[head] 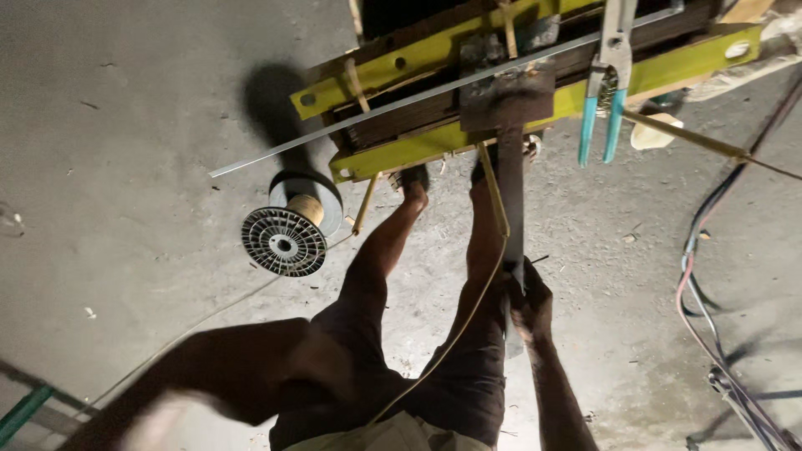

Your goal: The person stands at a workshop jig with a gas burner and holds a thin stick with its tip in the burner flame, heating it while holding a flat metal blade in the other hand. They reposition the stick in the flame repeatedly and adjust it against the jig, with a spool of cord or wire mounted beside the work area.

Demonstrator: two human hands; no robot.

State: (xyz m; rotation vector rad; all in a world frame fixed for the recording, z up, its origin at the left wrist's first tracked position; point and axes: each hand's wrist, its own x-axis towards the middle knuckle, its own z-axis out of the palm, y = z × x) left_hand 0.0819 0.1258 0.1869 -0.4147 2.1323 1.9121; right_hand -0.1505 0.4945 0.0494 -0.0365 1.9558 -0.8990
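My right hand point(528, 302) is closed around the lower end of a long dark flat bar point(510, 179). The bar runs up to a dark block point(506, 93) on a yellow-green metal frame point(434, 144) that clamps a stack of dark plates. A tan strip point(494, 200) leads from the frame down past my right hand towards my lap. My left arm point(225, 367) swings across the lower left, and its hand point(154, 422) is a blur, so I cannot tell its grip. My two bare legs stretch towards the frame, with the feet just under it.
A grey wire spool point(288, 234) lies on the concrete floor left of my legs. A thin metal rod point(376, 117) lies across the frame. Pliers with teal handles point(603, 92) rest on its right part. Cables point(697, 276) trail along the right. A green bar point(21, 413) shows at the bottom left.
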